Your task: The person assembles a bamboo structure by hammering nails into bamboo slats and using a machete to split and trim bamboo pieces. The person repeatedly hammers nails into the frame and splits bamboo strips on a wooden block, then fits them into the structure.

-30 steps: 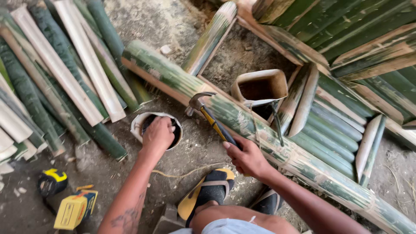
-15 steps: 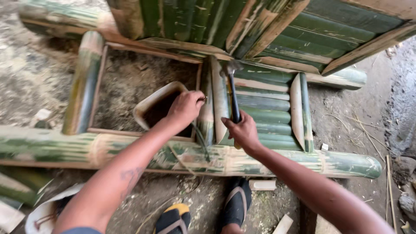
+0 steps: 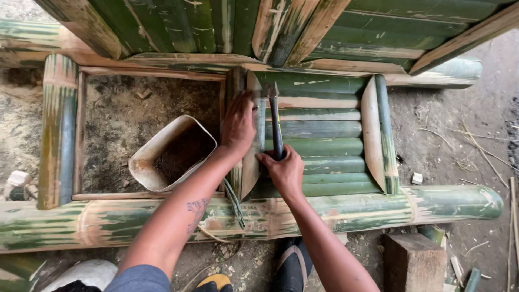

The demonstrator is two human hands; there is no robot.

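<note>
Two hands, left (image 3: 239, 123), right (image 3: 285, 172), one hammer (image 3: 275, 124), one white container (image 3: 172, 154), one wooden block (image 3: 413, 262)

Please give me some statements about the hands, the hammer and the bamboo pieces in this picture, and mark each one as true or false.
1. The right hand holds a hammer by its handle. True.
2. The left hand rests inside the open container. False: it presses on an upright bamboo strip; the pale container lies beside it.
3. The hammer head is close to the top of that strip. True.
4. The laid slats fill the whole frame. False: the left part shows bare ground.
</note>
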